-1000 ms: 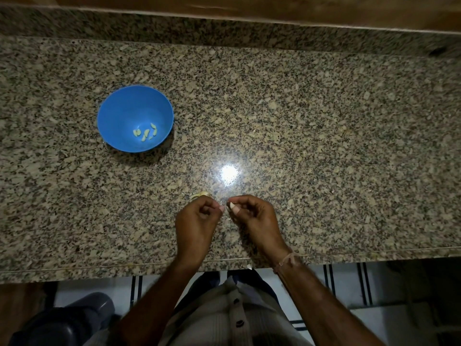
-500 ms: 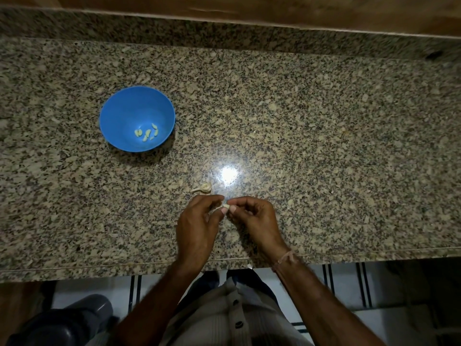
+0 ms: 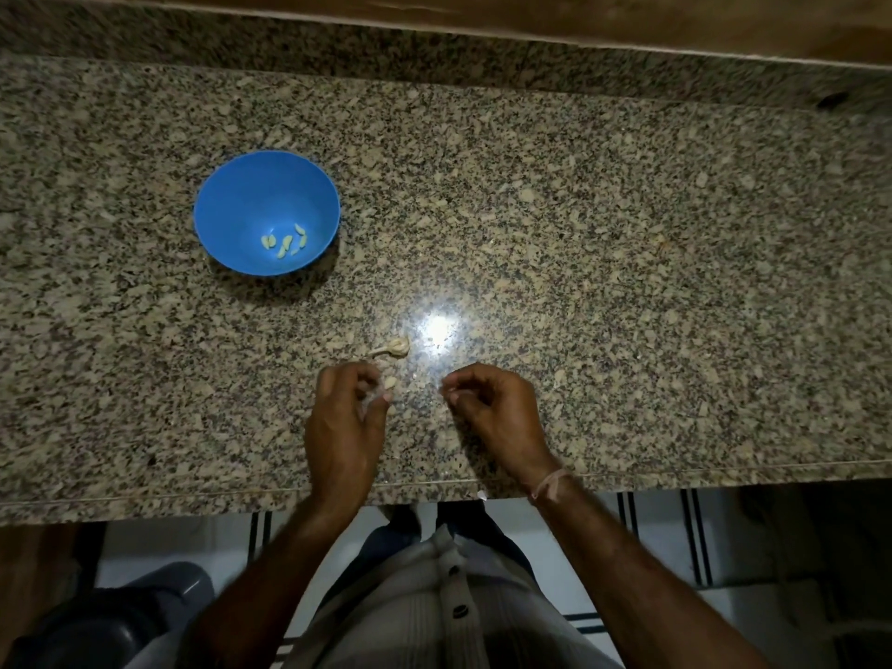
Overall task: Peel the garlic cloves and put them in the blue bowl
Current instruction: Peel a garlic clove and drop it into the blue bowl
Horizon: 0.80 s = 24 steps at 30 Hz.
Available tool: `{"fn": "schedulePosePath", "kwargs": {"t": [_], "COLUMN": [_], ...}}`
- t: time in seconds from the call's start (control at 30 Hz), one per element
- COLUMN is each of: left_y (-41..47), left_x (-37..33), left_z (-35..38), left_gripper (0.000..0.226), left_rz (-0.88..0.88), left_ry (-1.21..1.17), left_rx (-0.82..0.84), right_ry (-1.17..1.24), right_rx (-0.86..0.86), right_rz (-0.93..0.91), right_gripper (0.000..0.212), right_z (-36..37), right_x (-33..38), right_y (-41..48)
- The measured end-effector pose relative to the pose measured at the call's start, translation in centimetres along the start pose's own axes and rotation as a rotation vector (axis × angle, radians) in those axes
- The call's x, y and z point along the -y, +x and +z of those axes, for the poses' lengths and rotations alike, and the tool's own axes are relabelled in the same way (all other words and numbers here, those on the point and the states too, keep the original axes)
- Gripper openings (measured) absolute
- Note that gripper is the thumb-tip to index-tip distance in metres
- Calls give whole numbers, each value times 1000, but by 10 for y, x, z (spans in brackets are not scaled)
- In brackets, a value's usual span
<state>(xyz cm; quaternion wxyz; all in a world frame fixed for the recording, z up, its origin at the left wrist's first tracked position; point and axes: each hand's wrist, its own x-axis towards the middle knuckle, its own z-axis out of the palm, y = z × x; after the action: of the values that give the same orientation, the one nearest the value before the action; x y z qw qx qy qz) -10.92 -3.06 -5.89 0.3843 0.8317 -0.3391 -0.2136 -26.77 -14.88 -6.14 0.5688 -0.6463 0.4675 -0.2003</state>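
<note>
Bowl (image 3: 231, 195): one, roughly five cloves (image 3: 285, 242) | left hand (image 3: 345, 427) pinches clove (image 3: 389, 382) | right hand (image 3: 497, 408) curled, unclear

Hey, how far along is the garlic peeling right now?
Done: a few peeled cloves lie in the bowl. In hand: the left hand pinches a clove; the right hand is curled, contents too small to tell. Left: that clove goes into the bowl, and a garlic piece waits on the counter.
</note>
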Motion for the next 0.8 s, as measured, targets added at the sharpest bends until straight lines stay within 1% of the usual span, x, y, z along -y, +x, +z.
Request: {"fn": "schedulePosePath", "kwargs": {"t": [0.13, 0.17, 0.23, 0.3, 0.4, 0.47, 0.5, 0.57, 0.63, 0.7, 0.8], "left_y": [-33, -39, -45, -47, -51, -59, -63, -70, -72, -74, -77], "left_x": [-4, -3, -2, 0, 2, -1, -4, -9, -11, -13, -16], "left_z": [12, 15, 19, 21, 23, 29, 33, 43, 51, 54, 54], "left_gripper": [13, 13, 12, 13, 23, 35, 38, 37, 26, 14, 16], "left_rz": [34, 58, 83, 78, 103, 157, 195, 263, 293, 263, 178], "left_ry": [-31, -13, 11, 2, 4, 69, 115, 199, 239, 208, 175], "left_rx": [209, 233, 226, 219, 325, 401, 421, 419, 380, 352, 304], "right_ry": [-107, -129, -174, -184, -221, -215, -169, -107, -85, -85, -93], "right_rx": [-30, -24, -32, -39, 21, 51, 49, 42, 56, 71, 65], "right_rz": [4, -14, -49, -40, -51, -39, -5, 41, 42, 20, 12], "right_gripper": [11, 13, 20, 16, 11, 12, 13, 13, 13, 12, 13], "right_z": [-13, -15, -17, -20, -30, -39, -43, -48, -50, -52, -54], "right_x": [-9, -12, -17, -21, -28, -34, -37, -40, -39, -39, -40], "right_y": [-10, -13, -22, -32, -48, -58, -62, -65, -64, -60, -55]}}
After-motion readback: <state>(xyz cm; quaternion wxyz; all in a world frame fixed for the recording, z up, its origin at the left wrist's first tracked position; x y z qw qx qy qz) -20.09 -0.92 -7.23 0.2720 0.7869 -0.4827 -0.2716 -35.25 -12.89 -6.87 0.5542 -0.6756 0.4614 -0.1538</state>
